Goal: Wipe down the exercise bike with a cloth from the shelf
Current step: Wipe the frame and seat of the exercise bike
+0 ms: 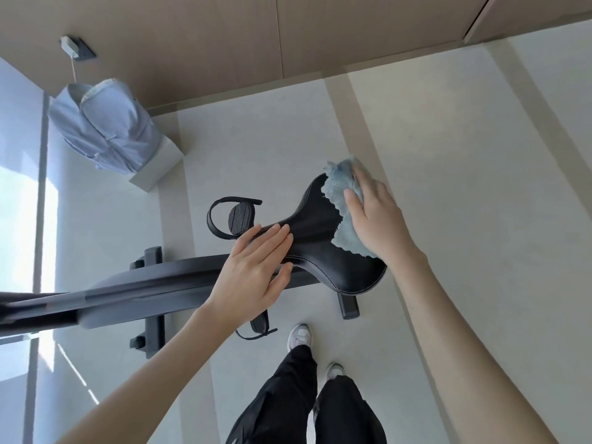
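The exercise bike's black saddle [323, 238] lies in the middle of the head view, its dark grey frame [134, 290] running off to the left. A light blue fluffy cloth [344, 200] lies over the wide back part of the saddle. My right hand [374, 216] presses flat on the cloth, fingers straight, thumb along its near edge. Over the saddle's narrow nose rests my left hand [256, 267], fingers straight on top and thumb down its near side. One black pedal with a strap [237, 217] shows beyond the saddle, another [259, 326] below it.
A pale blue shirt [105, 126] hangs over a white block at the upper left. Base feet of the bike [152, 328] stand on the light floor. My legs in black trousers and white shoes [299, 336] are just below the saddle. A wood-panelled wall runs along the top.
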`<state>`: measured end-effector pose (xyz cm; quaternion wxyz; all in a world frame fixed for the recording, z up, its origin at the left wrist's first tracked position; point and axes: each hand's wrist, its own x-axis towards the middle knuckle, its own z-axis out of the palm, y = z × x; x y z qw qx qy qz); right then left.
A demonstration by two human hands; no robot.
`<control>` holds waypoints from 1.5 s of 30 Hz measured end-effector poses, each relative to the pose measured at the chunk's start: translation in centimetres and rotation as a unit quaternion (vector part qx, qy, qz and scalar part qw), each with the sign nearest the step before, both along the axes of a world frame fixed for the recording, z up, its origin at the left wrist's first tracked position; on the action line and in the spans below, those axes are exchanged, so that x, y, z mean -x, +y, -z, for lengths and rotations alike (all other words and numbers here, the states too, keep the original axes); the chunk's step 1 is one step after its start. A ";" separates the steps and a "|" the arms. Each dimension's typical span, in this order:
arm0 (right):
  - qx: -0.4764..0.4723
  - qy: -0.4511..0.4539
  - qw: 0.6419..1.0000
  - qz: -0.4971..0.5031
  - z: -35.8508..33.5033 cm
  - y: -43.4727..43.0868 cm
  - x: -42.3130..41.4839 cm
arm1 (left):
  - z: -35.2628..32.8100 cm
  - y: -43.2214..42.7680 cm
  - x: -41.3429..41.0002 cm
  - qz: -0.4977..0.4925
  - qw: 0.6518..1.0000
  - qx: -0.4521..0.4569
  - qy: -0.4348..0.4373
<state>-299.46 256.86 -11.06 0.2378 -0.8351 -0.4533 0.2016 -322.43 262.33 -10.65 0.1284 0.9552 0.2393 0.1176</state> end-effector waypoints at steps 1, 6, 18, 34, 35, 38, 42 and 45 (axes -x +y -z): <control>0.013 -0.044 0.999 0.005 0.0 -1.3 0.8 | 0.0 -0.1 0.0 -0.003 1.000 0.002 -0.001; 0.042 -0.193 0.980 0.001 0.3 -6.8 6.2 | -0.1 -0.5 0.0 -0.012 1.000 0.012 0.002; 0.100 -0.219 0.968 -0.076 -0.2 2.0 2.1 | 0.4 -1.7 1.2 -0.059 0.998 -0.005 0.003; 0.035 -0.196 0.924 -0.327 0.0 6.8 9.6 | -0.1 -2.6 9.0 -0.264 0.963 0.023 -0.041; 0.026 -0.197 0.918 -0.343 0.2 6.8 10.5 | -0.2 -2.5 9.1 -0.271 0.961 0.023 -0.043; 0.009 -0.237 0.882 -0.406 0.7 5.9 12.1 | -0.5 -2.6 9.2 -0.281 0.958 0.019 -0.047; -0.041 -0.281 0.846 -0.451 0.7 4.2 10.6 | -0.9 -2.7 8.6 -0.274 0.960 0.017 -0.050; -0.005 -0.320 0.834 -0.450 0.7 2.4 8.8 | -1.1 -3.0 7.6 -0.261 0.964 0.013 -0.055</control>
